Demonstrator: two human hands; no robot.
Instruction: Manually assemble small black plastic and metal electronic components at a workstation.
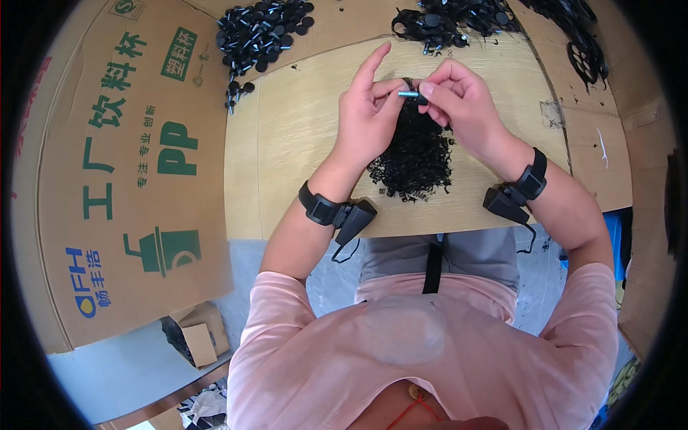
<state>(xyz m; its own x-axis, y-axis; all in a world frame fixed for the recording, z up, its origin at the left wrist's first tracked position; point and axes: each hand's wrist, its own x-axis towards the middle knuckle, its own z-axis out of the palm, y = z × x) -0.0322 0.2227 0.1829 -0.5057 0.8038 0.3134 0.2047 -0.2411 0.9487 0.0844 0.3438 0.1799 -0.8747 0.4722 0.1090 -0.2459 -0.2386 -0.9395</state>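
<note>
Left hand (369, 115) and right hand (459, 100) pinching one small metal pin (408, 93) | above black clip heap (416, 154) mid-worktop (301, 143) | black caps (261, 32) at far-left corner

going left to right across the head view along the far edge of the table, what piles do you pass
printed cardboard box wall → pile of black round-headed parts → tangled black pile → black loops at the far right

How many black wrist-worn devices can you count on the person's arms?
2: one black wrist device on the left wrist, below the left hand; one black wrist device on the right wrist, below the right hand. None looks hidden.
</note>
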